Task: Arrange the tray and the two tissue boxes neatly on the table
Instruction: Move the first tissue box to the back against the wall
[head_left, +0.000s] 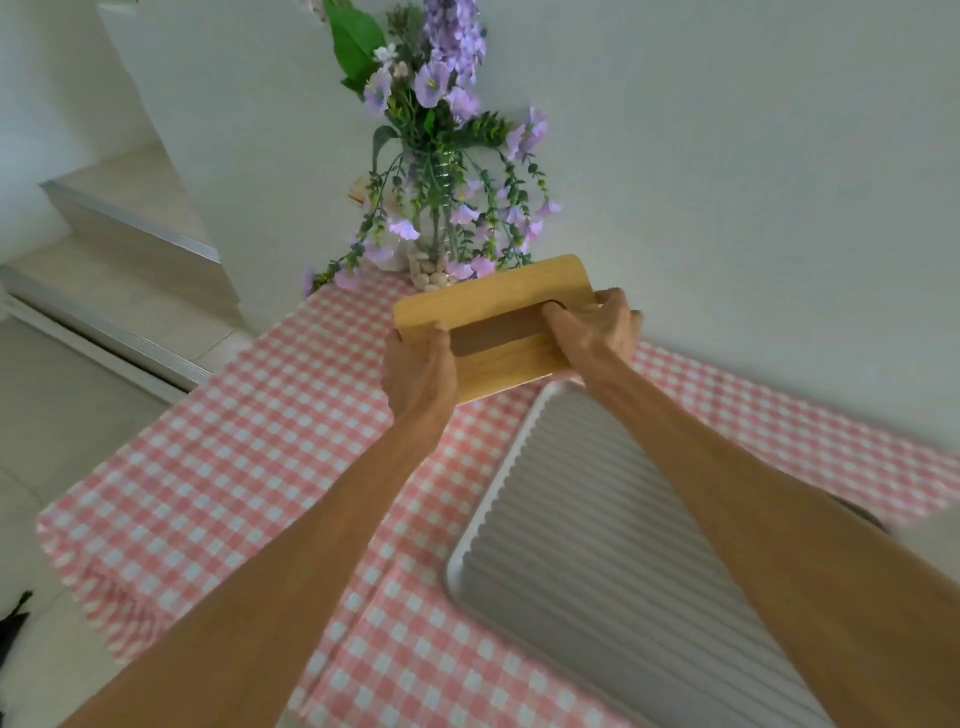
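Observation:
A tissue box with a wooden lid (493, 306) and a long dark slot is at the far middle of the table, just in front of the flower vase. My left hand (418, 371) grips its near left corner, and my right hand (597, 325) grips its right end with a finger in the slot. Close behind the box toward me lies a grey ribbed tray (597, 545) with a pale rim, partly under my right forearm. Whether the box rests on the cloth or is lifted I cannot tell. A second tissue box is not in sight.
A pink and white checked cloth (234, 467) covers the table. A glass vase of purple flowers (441, 218) with pebbles stands at the far edge against the white wall. Steps and pale floor lie to the left. A dark object (857, 514) peeks out by my right arm.

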